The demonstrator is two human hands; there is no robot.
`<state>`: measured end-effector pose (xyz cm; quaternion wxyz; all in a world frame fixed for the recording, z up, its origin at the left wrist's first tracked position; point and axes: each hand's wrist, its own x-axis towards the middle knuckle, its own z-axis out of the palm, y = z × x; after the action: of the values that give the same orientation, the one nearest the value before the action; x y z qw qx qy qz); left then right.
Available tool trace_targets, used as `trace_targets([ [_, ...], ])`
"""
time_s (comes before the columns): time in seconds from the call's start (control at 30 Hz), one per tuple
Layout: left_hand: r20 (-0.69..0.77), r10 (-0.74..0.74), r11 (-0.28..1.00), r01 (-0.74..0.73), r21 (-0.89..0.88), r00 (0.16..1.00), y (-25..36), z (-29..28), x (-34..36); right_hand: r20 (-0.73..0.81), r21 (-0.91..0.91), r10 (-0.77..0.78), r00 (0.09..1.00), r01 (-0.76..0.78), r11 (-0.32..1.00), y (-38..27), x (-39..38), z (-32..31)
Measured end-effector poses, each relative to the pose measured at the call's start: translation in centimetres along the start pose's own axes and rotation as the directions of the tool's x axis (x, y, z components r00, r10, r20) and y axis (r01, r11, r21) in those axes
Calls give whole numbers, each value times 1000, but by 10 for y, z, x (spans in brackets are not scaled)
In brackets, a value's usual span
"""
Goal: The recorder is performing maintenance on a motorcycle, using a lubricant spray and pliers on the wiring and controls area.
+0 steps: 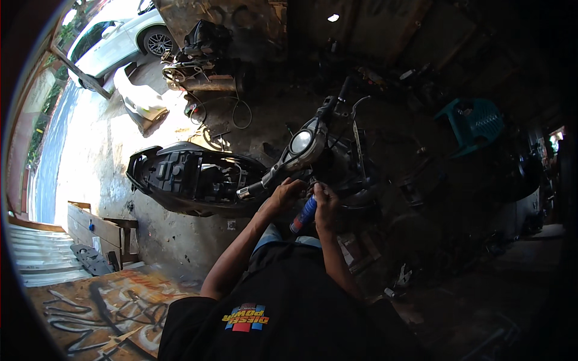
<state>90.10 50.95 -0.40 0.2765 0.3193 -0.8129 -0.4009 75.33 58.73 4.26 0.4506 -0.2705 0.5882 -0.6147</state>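
Right hand: is curling around the upper end of the blue handle, fingers pressing together on it, just below the scooter's dial.
Blue handle: is sitting in that hand, slanting down and leftward to a red end; its exact kind is staying hard to tell.
Left hand: is reaching in just beside the right one, fingers bunching close; I cannot tell whether they are pinching anything.
Scooter: is standing crosswise before the person, its rear pointing left and its seat area lying open.
Dial: is facing up, round and pale, above both hands.
Bar grip: is jutting out near the left wrist.
Shirt: is filling the lower middle, black with a coloured print.
Stool: is resting at the right, teal, well apart from the hands.
Car: is standing in sunlight at the upper left, white.
Bumper: is lying below the car, also pale.
Cable: is looping over the floor beyond the scooter.
Board: is spreading across the lower left, bearing dark painted strokes.
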Motion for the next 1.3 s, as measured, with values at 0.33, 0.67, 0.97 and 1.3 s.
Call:
trace_targets([
  [0.33, 36, -30, 1000, 30, 1, 999, -1, -1, 0, 17, 80, 5, 1000, -7, 997, 14, -1, 1],
  [0.67, -26, -98, 994, 99, 36, 995, -8, 10, -2, 56, -82, 2, 998, 3, 997, 17, -2, -3],
  [0.97, 13, -172, 985, 172, -14, 985, -1, 6, 0, 86, -1, 38, 996, -38, 999, 19, -2, -8],
  [1.3, 4, -119, 992, 119, 40, 993, 15, 5, 3, 35, 27, 75, 997, -76, 997, 23, 0, -6],
])
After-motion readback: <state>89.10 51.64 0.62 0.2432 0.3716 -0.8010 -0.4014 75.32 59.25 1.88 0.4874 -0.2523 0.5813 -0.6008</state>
